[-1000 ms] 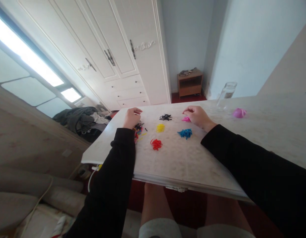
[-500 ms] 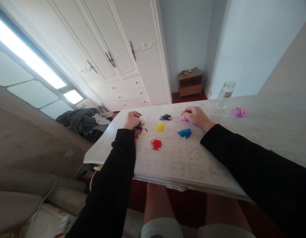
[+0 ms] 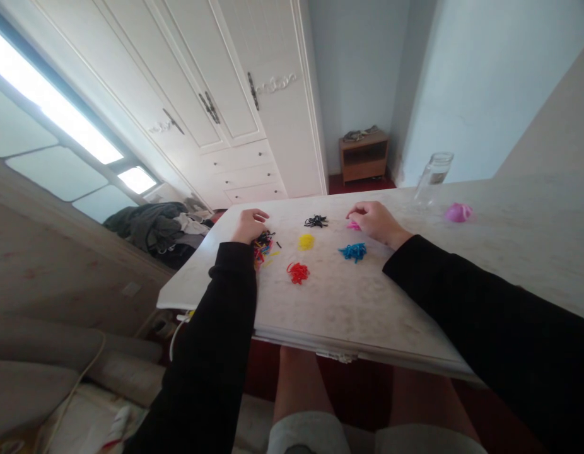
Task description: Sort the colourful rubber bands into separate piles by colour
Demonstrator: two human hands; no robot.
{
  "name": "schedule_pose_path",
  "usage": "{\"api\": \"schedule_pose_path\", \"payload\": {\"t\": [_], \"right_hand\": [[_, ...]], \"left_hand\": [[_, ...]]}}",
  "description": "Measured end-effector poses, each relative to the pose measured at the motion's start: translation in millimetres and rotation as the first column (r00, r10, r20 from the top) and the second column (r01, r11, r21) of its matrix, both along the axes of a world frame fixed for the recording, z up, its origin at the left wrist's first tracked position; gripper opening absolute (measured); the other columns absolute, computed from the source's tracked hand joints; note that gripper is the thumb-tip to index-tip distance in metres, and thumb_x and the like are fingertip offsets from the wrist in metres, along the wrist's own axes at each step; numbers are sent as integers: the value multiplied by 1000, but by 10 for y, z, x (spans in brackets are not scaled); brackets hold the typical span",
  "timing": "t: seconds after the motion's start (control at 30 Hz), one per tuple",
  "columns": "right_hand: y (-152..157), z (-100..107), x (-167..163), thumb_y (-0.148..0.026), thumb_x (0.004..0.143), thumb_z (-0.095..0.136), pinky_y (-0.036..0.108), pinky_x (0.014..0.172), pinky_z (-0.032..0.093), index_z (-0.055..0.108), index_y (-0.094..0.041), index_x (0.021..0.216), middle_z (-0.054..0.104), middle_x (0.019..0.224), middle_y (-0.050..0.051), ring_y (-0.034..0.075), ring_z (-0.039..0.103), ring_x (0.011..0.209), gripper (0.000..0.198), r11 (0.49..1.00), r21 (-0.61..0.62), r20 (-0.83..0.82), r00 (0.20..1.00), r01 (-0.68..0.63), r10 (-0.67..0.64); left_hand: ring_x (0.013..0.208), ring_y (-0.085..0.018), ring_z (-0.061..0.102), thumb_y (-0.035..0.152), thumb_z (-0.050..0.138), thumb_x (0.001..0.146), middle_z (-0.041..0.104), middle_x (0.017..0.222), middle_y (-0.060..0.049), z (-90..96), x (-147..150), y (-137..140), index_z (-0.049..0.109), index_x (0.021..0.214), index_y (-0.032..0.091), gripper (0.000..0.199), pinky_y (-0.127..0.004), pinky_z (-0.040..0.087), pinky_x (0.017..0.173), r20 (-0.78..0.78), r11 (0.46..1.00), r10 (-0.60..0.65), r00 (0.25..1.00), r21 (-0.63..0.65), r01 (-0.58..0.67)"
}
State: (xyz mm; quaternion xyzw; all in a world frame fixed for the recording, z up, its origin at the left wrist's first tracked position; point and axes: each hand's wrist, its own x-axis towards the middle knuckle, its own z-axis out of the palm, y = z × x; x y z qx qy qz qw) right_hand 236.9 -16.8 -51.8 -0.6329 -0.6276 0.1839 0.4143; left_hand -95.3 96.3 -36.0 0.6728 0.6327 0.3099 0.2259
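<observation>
Right hand point(image 3: 374, 222) at pink bands point(image 3: 353, 226), left hand point(image 3: 250, 226) at mixed bands point(image 3: 263, 246); fingers curled (can't tell if pinching). Likely light, soft; grip 1 mid-strand.

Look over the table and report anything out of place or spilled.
One small black piece lies alone on the table, between the mixed-colour pile near the left hand and the yellow pile. It looks stray because it sits apart from both. Nothing is clearly spilled or damaged.
</observation>
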Motion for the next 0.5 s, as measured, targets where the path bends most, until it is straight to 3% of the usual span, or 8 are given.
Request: {"api": "schedule_pose_path", "payload": {"t": [0.5], "right_hand": [[20,-27,0,-18,79,60,31,73,45,75,-16,76,76,78,6,21,66,78,16,1000,21,-6,1000,18,-18]], "left_hand": [[74,-19,68,7,71,58,76,90,-5,8,-8,14,76,85,19,29,-29,51,67,43,994,27,999,105,-32]]}}
